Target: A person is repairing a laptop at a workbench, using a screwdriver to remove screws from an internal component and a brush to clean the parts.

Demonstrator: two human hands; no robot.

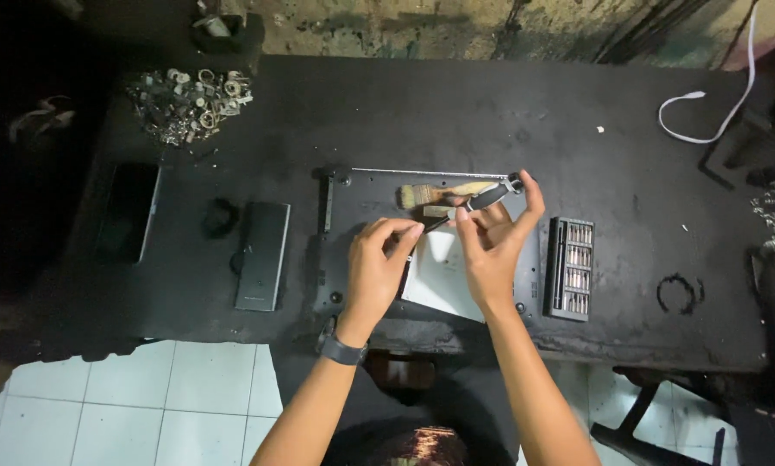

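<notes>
— While the left hand [379, 263] pinches a small dark part, where does the brush [443, 193] lie?
— Across the opened laptop base [344, 250] on the bench [456, 112]; the right hand [491, 246] holds a screwdriver [495, 195], grip narrow, bit case [571, 268] beside for reach.

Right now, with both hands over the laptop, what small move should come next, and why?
Probably set the screwdriver down beside the bit case. The right hand grips it while also pinching a small part with the left hand over the laptop, so its fingers look crowded.
</notes>
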